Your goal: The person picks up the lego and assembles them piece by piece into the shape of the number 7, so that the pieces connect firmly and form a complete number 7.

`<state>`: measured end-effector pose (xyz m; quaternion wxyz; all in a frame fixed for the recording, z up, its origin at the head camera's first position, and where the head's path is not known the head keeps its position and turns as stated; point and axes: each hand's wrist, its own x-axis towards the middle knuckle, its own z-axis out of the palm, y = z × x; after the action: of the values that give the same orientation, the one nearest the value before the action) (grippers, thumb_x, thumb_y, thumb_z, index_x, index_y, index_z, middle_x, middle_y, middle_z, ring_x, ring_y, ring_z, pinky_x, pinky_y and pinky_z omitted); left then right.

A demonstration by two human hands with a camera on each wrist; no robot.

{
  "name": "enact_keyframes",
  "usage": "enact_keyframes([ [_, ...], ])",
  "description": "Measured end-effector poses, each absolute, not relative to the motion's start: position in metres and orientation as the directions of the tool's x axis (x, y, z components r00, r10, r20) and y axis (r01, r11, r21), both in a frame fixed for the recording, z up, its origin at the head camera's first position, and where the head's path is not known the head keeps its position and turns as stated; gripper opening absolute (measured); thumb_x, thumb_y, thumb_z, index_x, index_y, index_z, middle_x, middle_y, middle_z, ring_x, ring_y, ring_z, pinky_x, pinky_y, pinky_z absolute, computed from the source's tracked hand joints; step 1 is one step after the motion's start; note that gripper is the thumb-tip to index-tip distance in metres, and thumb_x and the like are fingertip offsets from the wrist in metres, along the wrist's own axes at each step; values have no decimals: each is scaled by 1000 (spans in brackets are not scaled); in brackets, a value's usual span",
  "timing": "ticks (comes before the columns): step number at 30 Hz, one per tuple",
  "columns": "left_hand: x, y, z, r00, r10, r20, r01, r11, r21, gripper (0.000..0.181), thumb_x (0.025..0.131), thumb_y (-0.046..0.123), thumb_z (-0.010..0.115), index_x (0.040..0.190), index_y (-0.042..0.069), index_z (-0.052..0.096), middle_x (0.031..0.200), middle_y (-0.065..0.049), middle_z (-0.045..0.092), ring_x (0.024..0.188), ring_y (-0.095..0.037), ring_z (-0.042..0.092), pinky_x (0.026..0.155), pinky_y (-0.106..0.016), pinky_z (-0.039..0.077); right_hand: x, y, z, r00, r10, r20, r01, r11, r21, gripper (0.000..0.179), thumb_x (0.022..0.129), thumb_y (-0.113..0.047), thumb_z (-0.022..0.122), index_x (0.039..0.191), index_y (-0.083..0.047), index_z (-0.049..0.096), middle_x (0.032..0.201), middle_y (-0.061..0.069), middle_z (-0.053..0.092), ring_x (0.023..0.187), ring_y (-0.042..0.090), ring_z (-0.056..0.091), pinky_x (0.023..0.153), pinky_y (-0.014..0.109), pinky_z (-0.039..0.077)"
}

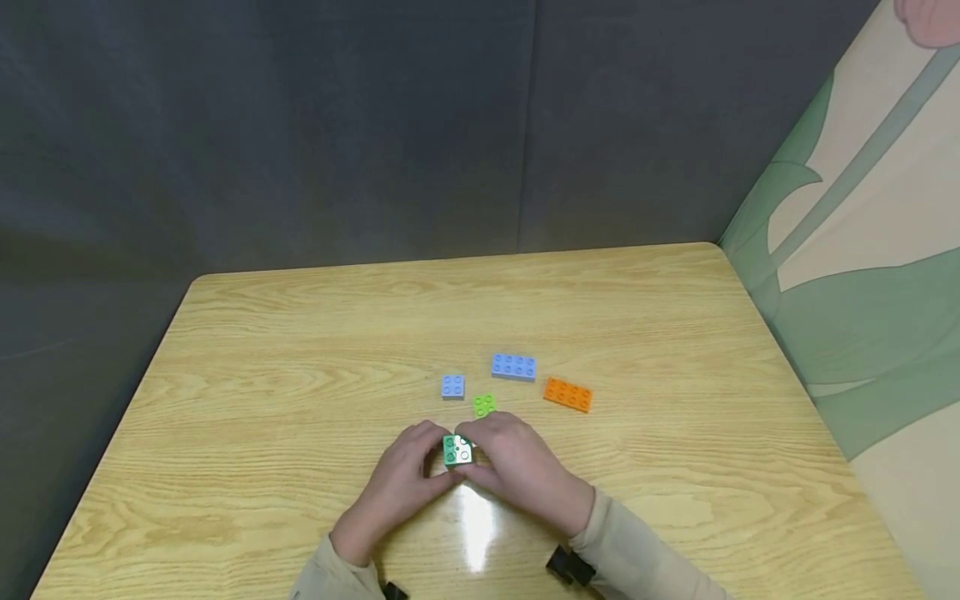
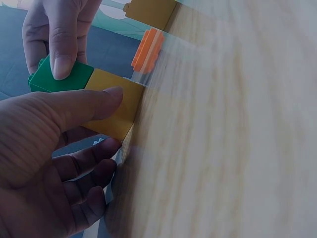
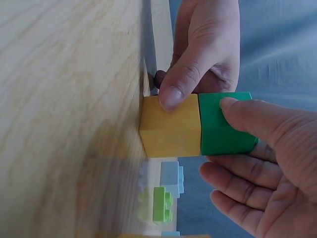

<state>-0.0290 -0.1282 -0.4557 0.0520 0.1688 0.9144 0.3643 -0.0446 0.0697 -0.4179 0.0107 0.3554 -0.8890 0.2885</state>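
Observation:
A green toy building brick (image 3: pixel 225 124) sits on top of a yellow brick (image 3: pixel 171 126), their faces lined up with no visible gap. My left hand (image 1: pixel 405 469) pinches the yellow lower brick, thumb flat on its side. Around the green upper brick, my right hand (image 1: pixel 517 467) has its thumb on one face and fingers behind. From the head view only the green studded top (image 1: pixel 457 450) shows between the hands, with glare on it. The yellow brick stands at the tabletop in both wrist views.
Just beyond the hands lie a lime green brick (image 1: pixel 484 405), a small blue brick (image 1: pixel 453 387), a longer blue brick (image 1: pixel 513 367) and an orange brick (image 1: pixel 567 395). Another yellow brick (image 2: pixel 151 12) appears in the left wrist view. A dark curtain (image 1: pixel 360 133) hangs behind the wooden table (image 1: pixel 262 375).

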Motion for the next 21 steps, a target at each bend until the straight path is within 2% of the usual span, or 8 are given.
enact_keyframes([
  [11,-28,-129,-456,-936,349,41,283,681,675,38,78,32,82,111,23,66,98,16,57,90,-6,50,81,-31,46,-45,70,-417,-729,-647,226,-661,577,-481,35,83,-28,78,111,-9,69,100,0,72,92,15,64,88,32,50],
  [21,-29,-129,-457,-937,348,31,277,687,672,38,78,33,81,111,23,66,99,16,57,92,-6,50,82,-31,46,-46,69,-416,-722,-655,224,-668,575,-473,32,84,-28,77,109,-9,69,100,0,72,92,15,64,89,32,50],
])
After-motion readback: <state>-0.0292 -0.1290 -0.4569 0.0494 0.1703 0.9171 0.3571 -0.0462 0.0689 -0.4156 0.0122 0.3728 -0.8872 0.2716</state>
